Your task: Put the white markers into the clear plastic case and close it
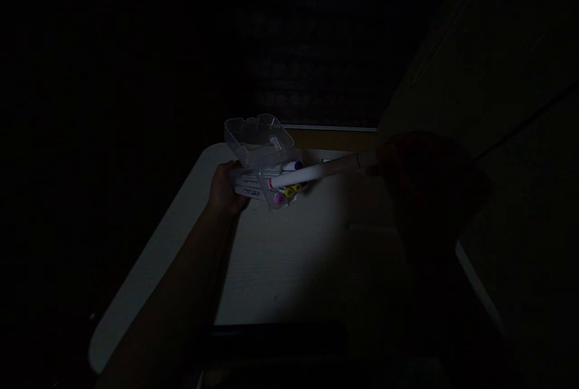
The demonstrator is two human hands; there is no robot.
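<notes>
My left hand (224, 190) is wrapped round a clear plastic case (266, 157), held tilted above the table with its hinged lid swung up. Inside lie several white markers with coloured ends; a pink-ended marker (280, 198), yellow-ended ones and a purple-ended marker (292, 166) show at the open end. In deep shadow on the right, my right hand (420, 172) pinches the far end of a long white marker (316, 173). That marker's pink end is at the mouth of the case, in front of the others; whether it touches them I cannot tell.
A pale table (271, 268) spreads beneath both hands. On its shaded right part lies a thin pen-like thing (371, 228). A dark object (280, 338) crosses the near edge. A wall stands at right with a dark cable (527, 120). Most surroundings are black.
</notes>
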